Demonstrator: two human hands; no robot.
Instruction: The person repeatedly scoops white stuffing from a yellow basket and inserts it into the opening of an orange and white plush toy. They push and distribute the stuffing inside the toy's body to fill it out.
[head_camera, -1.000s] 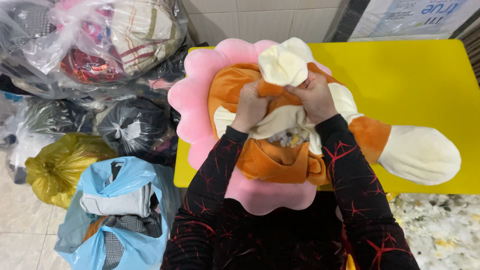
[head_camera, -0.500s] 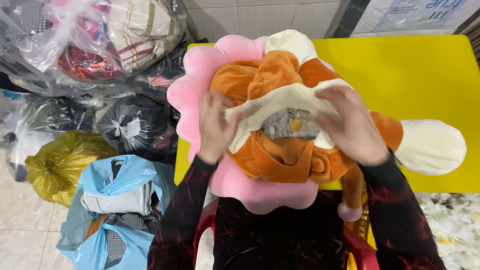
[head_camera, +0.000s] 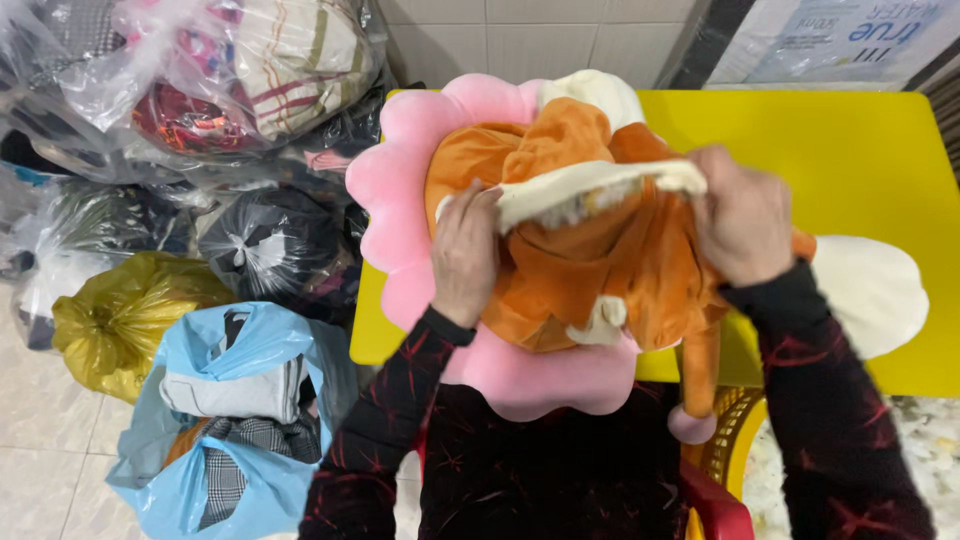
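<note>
An orange and cream plush toy cover with a pink petal-shaped collar lies over the near edge of a yellow table. My left hand grips its cream opening edge on the left. My right hand grips the same edge on the right, and the fabric is stretched wide between them. White stuffing shows along the opening. A cream foot sticks out to the right, and a thin orange limb with a pink tip hangs down over the table edge.
Plastic bags of clothes are piled on the floor at left: a blue one, a yellow one, a black one and clear ones. A red and yellow chair is under me. White stuffing lies at lower right.
My hands have moved apart, pulling the cream opening wider and lifting the orange fabric toward me. The camera has moved closer to the toy.
</note>
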